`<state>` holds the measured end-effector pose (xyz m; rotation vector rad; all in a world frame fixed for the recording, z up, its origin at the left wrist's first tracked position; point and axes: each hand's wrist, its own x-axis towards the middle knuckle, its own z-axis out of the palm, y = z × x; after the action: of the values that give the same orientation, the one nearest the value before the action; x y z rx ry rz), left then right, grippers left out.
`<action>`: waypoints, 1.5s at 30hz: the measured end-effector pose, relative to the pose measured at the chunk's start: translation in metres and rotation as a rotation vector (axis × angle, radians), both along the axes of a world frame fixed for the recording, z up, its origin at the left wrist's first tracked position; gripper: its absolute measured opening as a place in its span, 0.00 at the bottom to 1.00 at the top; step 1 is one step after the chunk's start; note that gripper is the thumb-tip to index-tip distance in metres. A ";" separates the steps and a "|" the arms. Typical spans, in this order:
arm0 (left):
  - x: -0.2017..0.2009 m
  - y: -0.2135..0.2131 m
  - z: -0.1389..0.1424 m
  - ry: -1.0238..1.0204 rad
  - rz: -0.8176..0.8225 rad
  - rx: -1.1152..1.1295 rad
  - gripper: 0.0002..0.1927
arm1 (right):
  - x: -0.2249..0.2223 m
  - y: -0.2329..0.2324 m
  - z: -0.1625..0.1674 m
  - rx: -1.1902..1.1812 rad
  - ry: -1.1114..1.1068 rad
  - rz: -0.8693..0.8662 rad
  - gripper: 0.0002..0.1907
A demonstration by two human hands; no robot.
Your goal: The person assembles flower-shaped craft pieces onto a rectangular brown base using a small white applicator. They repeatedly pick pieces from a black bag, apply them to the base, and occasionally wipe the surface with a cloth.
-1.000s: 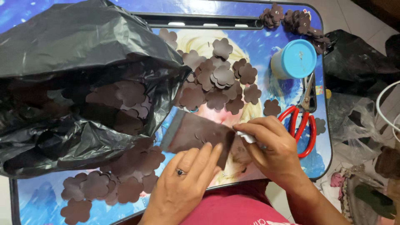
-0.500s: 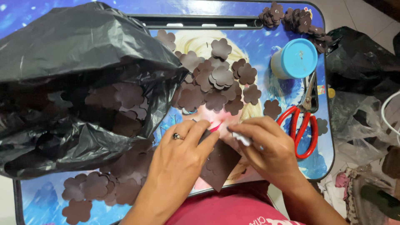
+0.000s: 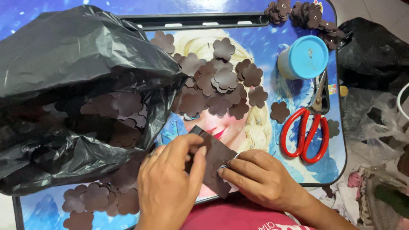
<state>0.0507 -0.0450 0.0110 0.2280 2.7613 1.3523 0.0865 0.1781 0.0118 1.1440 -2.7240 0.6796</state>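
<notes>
Brown sheet (image 3: 215, 164) is pinned flat on the table's (image 3: 272, 47) near edge: left hand (image 3: 170, 183) is pressed on it, right hand (image 3: 260, 179) pinches a flower template (image 3: 222, 167) against it. Risk: template slips if pressure eases; loose flower cutouts (image 3: 221, 85) nearby could be knocked.

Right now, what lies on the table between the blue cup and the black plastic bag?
In the head view, a heap of brown flower-shaped cutouts lies on the table between the blue cup and the black plastic bag.
</notes>
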 end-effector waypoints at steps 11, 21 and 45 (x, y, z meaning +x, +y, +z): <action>0.002 0.001 -0.010 0.139 0.077 -0.248 0.13 | -0.022 -0.019 0.016 -0.143 -0.065 -0.318 0.19; -0.003 0.002 -0.021 0.096 0.036 -0.221 0.13 | -0.032 -0.035 0.001 0.040 0.042 -0.219 0.26; -0.002 0.002 -0.022 0.193 0.017 -0.190 0.11 | -0.013 -0.013 0.010 0.063 -0.039 -0.046 0.26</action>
<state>0.0485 -0.0428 -0.0109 0.3416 3.0330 1.1150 0.0738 0.1646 0.0215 1.0891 -2.8139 0.6207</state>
